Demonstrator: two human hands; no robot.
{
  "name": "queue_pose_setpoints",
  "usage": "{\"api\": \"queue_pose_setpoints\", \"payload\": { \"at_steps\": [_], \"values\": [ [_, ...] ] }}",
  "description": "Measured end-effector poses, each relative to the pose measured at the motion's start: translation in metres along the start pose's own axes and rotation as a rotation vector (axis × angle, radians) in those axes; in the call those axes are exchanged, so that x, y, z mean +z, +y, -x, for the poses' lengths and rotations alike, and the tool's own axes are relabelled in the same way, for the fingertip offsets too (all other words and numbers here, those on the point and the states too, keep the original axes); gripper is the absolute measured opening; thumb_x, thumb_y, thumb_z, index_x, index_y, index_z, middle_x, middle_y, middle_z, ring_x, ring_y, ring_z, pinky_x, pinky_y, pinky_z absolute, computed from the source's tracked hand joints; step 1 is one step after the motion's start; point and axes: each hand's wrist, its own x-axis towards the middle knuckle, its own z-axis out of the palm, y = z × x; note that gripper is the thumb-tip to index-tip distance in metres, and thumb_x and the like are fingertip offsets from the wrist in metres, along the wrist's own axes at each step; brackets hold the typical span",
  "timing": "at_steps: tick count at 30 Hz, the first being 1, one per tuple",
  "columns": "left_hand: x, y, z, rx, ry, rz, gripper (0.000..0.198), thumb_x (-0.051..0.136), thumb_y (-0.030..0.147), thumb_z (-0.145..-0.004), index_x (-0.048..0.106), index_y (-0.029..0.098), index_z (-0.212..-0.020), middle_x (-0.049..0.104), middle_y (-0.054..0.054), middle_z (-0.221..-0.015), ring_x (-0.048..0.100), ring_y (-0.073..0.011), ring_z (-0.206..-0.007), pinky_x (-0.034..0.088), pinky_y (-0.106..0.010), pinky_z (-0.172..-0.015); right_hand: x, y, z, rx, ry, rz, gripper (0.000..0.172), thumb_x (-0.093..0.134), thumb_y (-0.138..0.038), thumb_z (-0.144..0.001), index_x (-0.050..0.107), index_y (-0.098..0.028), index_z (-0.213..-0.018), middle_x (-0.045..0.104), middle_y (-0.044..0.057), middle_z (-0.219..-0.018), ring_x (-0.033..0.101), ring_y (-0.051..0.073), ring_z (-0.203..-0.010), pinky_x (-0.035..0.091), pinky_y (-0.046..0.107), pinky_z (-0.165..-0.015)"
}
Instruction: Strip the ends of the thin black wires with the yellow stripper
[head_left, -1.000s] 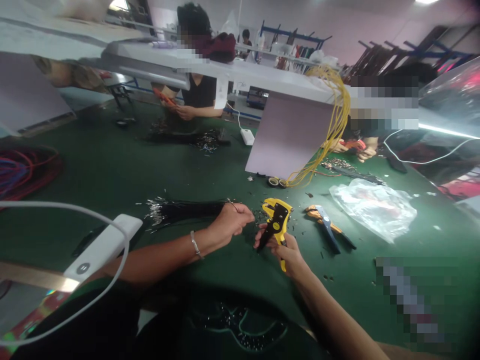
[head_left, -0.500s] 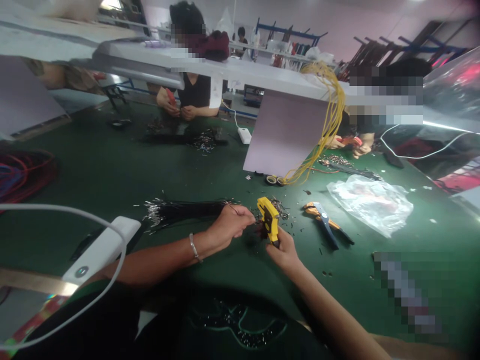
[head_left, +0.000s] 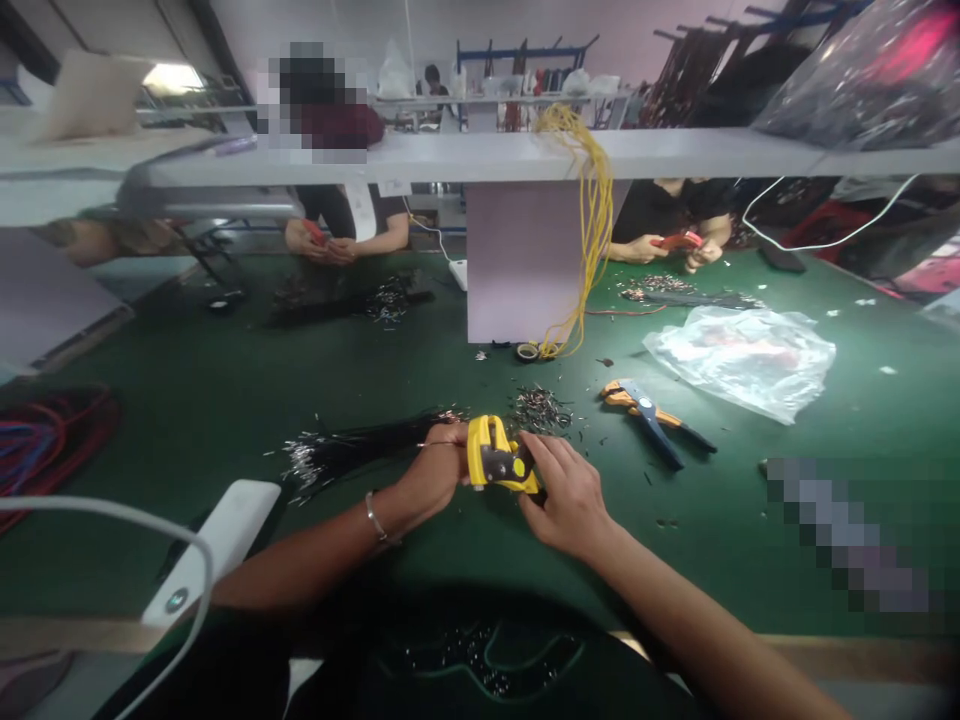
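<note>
My left hand (head_left: 431, 470) is closed on the end of a bundle of thin black wires (head_left: 352, 447), whose bare metal ends fan out to the left on the green mat. A yellow and black automatic wire stripper (head_left: 495, 455) lies sideways between my hands, its jaws against my left hand. My right hand (head_left: 566, 495) grips the stripper's far end. A heap of small metal-ended wire pieces (head_left: 538, 408) lies just beyond it.
An orange and blue stripper (head_left: 645, 415) and a clear plastic bag (head_left: 739, 360) lie to the right. Two co-workers' hands (head_left: 322, 242) work across the bench. Yellow wires (head_left: 589, 220) hang from a white shelf (head_left: 480, 158). Red and blue cables (head_left: 45, 450) lie left.
The yellow stripper has turned sideways and moved left against my left hand. My right hand has closed over its end, bringing my hands nearer together. The view has levelled out.
</note>
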Motion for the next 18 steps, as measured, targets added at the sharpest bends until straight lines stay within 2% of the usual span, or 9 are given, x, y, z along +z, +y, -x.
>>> {"api": "queue_pose_setpoints", "payload": {
  "at_steps": [6, 12, 18],
  "values": [
    [-0.0024, -0.0017, 0.0007, 0.049, -0.015, -0.058, 0.018, 0.075, 0.022, -0.059, 0.063, 0.010, -0.051, 0.047, 0.002, -0.046, 0.039, -0.0053, -0.043, 0.032, -0.020, -0.045, -0.0010, 0.0013, 0.0005, 0.024, -0.022, -0.003, 0.068, 0.054, -0.015, -0.069, 0.041, -0.015, -0.136, 0.062, 0.016, -0.112, 0.060, 0.031, -0.099, 0.053, 0.045, -0.082],
    [-0.0063, -0.0061, -0.0017, 0.025, -0.036, -0.074, 0.017, 0.076, 0.024, -0.060, 0.067, 0.010, -0.059, 0.058, -0.001, -0.055, 0.047, -0.0080, -0.047, 0.039, -0.022, -0.048, -0.0014, 0.0002, 0.0020, 0.023, -0.035, -0.004, 0.070, 0.055, -0.015, -0.069, 0.039, -0.015, -0.137, 0.061, 0.016, -0.113, 0.059, 0.032, -0.101, 0.052, 0.046, -0.085],
    [-0.0103, -0.0058, -0.0010, 0.050, -0.073, -0.133, 0.017, 0.076, 0.025, -0.061, 0.069, 0.010, -0.062, 0.058, -0.001, -0.056, 0.048, -0.0085, -0.050, 0.041, -0.022, -0.050, -0.0027, -0.0002, 0.0011, -0.003, -0.011, 0.018, 0.068, 0.054, -0.015, -0.069, 0.039, -0.014, -0.135, 0.062, 0.016, -0.109, 0.060, 0.031, -0.097, 0.053, 0.045, -0.082]
  ]
}}
